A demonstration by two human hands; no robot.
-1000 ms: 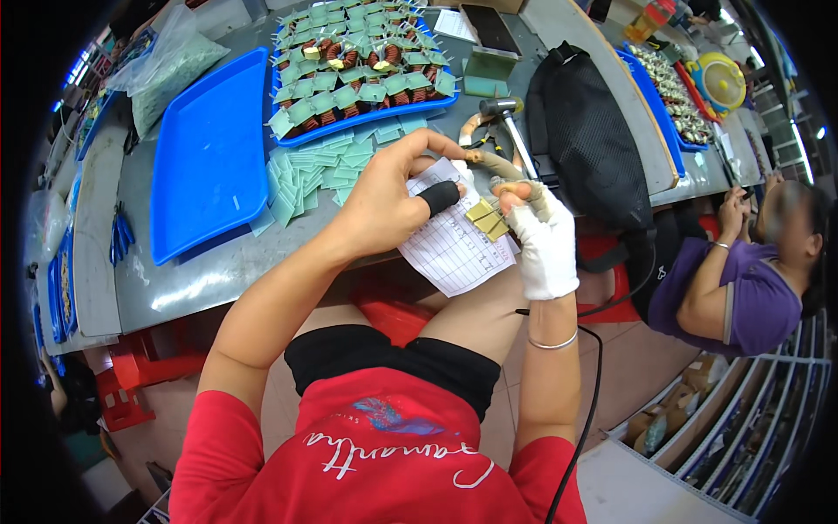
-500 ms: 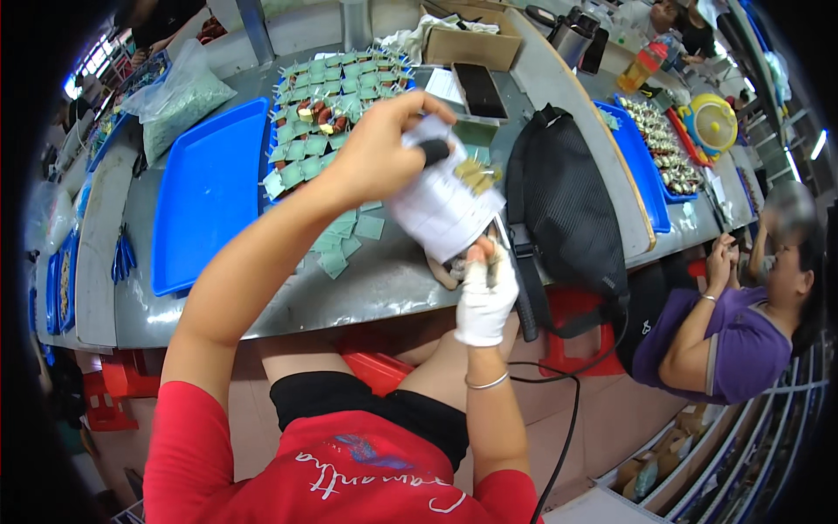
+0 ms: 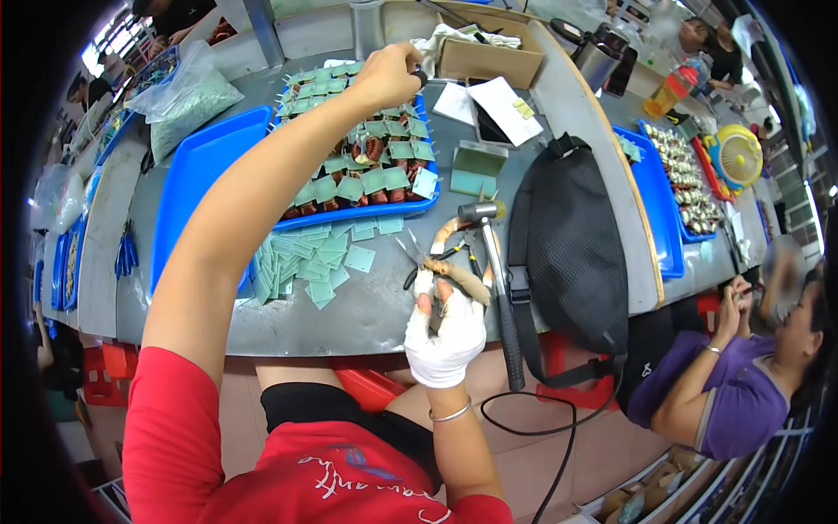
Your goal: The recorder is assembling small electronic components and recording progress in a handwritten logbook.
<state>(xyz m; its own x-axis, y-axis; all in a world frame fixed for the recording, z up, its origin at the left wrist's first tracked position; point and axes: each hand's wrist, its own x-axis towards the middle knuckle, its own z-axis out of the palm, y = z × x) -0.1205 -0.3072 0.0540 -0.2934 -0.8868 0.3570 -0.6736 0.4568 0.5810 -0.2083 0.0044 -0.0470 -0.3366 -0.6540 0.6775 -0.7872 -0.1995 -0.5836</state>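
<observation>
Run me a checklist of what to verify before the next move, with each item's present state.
1. White sheet out of the hands: ok, it lies partly over a dark slab.
2. Left hand free: cannot tell, its fingertips are hidden.
3. Right hand grip: cannot tell, its fingertips are hard to separate from the tan-wrapped handle.
4. Hammer fully on the table: not ok, its handle end overhangs the front edge.
5. Loose green squares inside a tray: not ok, they lie spread on the table.
</observation>
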